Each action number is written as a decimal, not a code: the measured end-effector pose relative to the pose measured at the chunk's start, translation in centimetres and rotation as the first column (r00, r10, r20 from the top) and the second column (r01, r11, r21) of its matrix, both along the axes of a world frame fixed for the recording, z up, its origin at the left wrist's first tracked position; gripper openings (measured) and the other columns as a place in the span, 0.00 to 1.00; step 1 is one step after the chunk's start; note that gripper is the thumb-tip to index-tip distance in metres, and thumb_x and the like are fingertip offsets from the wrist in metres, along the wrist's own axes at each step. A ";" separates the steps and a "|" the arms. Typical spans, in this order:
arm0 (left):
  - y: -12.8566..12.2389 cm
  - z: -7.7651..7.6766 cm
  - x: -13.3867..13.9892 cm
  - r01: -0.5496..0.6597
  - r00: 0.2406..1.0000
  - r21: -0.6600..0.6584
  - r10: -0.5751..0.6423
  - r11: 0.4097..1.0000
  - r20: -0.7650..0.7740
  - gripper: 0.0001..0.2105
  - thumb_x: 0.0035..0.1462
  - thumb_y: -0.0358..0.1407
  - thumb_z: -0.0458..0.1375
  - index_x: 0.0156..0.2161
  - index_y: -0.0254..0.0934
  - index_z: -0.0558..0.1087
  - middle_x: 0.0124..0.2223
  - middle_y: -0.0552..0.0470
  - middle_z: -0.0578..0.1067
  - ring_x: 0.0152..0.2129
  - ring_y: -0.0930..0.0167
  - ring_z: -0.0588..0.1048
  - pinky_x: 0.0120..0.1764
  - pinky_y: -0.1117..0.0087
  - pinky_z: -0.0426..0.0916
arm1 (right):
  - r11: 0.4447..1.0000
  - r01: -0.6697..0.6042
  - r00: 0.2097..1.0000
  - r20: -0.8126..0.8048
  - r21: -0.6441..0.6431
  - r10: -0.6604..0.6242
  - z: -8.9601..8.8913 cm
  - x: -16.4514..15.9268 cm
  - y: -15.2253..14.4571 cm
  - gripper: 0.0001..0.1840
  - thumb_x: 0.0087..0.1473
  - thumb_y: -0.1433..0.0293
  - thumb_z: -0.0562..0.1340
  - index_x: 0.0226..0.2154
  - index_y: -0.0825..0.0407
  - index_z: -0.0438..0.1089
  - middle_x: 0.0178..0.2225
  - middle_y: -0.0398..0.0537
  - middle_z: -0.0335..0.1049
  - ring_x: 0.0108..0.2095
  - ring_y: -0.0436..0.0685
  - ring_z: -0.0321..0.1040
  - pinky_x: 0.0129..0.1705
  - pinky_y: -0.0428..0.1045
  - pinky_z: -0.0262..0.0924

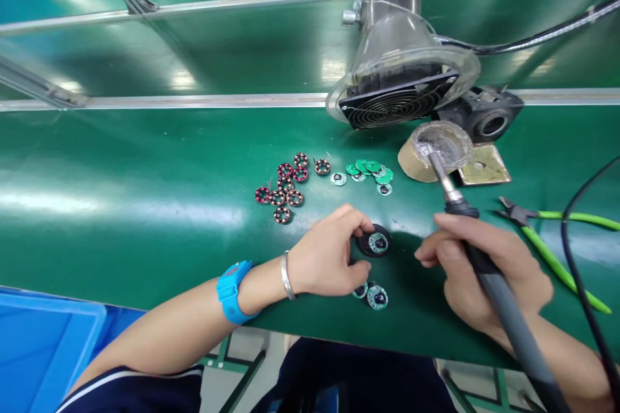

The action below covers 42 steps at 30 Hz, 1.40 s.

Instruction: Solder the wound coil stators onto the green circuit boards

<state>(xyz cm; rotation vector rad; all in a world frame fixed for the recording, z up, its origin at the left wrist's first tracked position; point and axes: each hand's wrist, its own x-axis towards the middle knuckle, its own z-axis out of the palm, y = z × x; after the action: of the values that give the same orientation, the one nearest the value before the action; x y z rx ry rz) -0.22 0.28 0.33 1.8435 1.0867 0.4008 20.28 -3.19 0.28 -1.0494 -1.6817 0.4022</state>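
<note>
Nearest, on the glossy green worktop (159, 258), two small round green-and-silver circuit boards (377, 297) are lying close together, one partly hidden under the left thumb. Just beyond them, the round black piece (367, 247) is sitting near the middle, carrying a small ring-shaped green board (378, 243) on top. The left hand (325, 257) is reaching in from its left, finger and thumb curved and apart; a fingertip is touching the far left rim, but whether the thumb is pressing it too, I cannot tell. The piece is looking light and stiff, probably quick to slide on this smooth top; its black rim seems the place to hold, since the board's small parts are likely fragile.

To the right, the right hand (517, 268) is closing around the grey-and-black pen-shaped soldering iron (501, 306), which is probably light and rigid; the grey handle is offering the safe hold, as the metal end may be hot. Farther right, green-handled metal cutters (547, 245) are lying spread.

Farther off, copper-wound rings (285, 184) are clustering to the left and green discs (372, 168) toward the middle. The iron's tip is dipping into a round tan pot (417, 158), and behind it a black-grilled fume hood (397, 100) is hanging.
</note>
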 end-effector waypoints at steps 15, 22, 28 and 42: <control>2.9 -0.6 -0.7 0.230 0.961 0.026 -0.232 0.973 0.150 0.16 0.48 0.30 0.67 0.43 0.32 0.70 0.36 0.54 0.69 0.22 0.80 0.68 0.28 0.76 0.66 | 0.986 -0.154 0.938 0.305 -0.064 0.166 -1.0 -1.2 0.9 0.19 0.50 0.79 0.63 0.46 0.51 0.65 0.34 0.45 0.72 0.31 0.51 0.68 0.33 0.48 0.65; 0.8 0.1 -1.1 0.008 0.993 -0.059 -0.001 0.998 0.122 0.03 0.53 0.32 0.60 0.32 0.32 0.73 0.29 0.57 0.69 0.18 0.83 0.65 0.23 0.79 0.62 | 0.983 -0.171 0.930 0.321 -0.059 0.181 -0.8 -1.2 0.9 0.18 0.52 0.79 0.62 0.45 0.51 0.65 0.32 0.44 0.71 0.29 0.50 0.65 0.32 0.47 0.64; 0.1 -0.3 -0.2 -0.056 0.983 -0.140 0.079 0.989 0.163 0.04 0.54 0.32 0.59 0.31 0.33 0.73 0.27 0.58 0.68 0.18 0.82 0.65 0.22 0.80 0.61 | 0.975 -0.224 0.927 0.309 -0.006 0.215 -0.6 -1.4 1.0 0.19 0.52 0.82 0.61 0.46 0.52 0.66 0.32 0.45 0.72 0.30 0.49 0.64 0.34 0.47 0.63; 0.3 -0.4 -0.6 -0.091 0.988 -0.178 0.111 0.980 0.103 0.02 0.50 0.29 0.56 0.29 0.34 0.71 0.25 0.58 0.69 0.19 0.80 0.65 0.23 0.79 0.61 | 0.945 -0.323 0.865 0.419 0.047 0.275 -1.1 -0.6 0.9 0.22 0.52 0.82 0.58 0.49 0.53 0.65 0.26 0.43 0.70 0.27 0.52 0.66 0.37 0.54 0.66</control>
<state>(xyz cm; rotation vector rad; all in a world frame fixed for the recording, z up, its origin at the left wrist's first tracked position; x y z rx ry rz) -0.81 0.59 -0.09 1.5988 1.1053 0.4500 19.66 -2.30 -0.83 -0.8202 -2.2324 0.2889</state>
